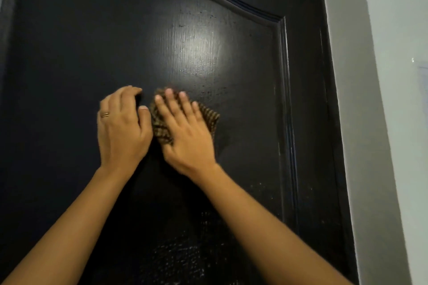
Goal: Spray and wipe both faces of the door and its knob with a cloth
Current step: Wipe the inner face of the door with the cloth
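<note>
Right hand (185, 132) lies flat, fingers straight, pressing checked cloth (209, 118) against the centre panel of the black door (69, 53). Left hand (120, 129) rests on the door, fingers curled; contents cannot be determined. Droplets (190, 250) speckle the door's lower area. Grey wall (382, 76) adjoins the door's right edge.

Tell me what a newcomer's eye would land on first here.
First, two bare hands at the centre of the black panelled door: the right hand presses a brown checked cloth flat against it, and the left hand rests beside it, a ring on one finger. Next, the bright glare patch just above them, and the pale wall along the right edge.
</note>
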